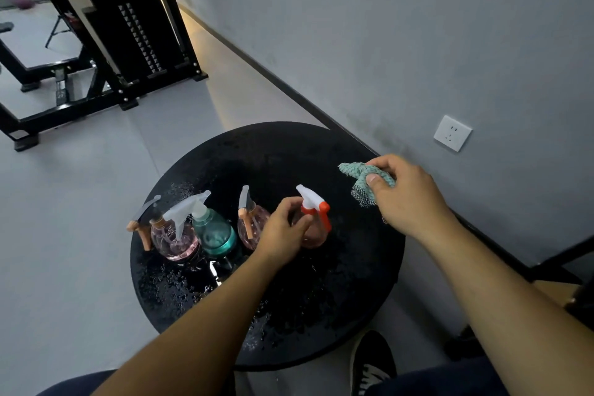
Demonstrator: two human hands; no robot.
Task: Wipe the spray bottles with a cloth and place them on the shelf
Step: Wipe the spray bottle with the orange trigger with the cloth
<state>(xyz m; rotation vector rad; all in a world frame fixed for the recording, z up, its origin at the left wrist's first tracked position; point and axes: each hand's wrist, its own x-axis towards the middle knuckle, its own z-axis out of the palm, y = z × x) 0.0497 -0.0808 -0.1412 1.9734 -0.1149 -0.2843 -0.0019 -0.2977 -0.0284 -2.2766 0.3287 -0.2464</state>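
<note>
The left hand [284,228] is being reached forward over the round black table [360,299], its forearm running in from the near edge. Its fingers are being curled round the neck of the pink bottle with the red-and-white sprayer [313,219], which is standing upright near the table's middle; much of that bottle's body is being hidden behind the hand. The right hand [408,196] is being held above the table's right edge, knuckles up, with a bunched teal cloth [363,182] being pinched between thumb and fingers; the cloth's far end is being left to stick out toward the left. Three more spray bottles are being kept in a row toward the left edge: a pink one with an orange trigger [170,235], a teal one [213,233] touching it, and another pink one [250,225], partly covered by the left hand. Water drops are being shown across the tabletop. The shelf cannot be made out.
</note>
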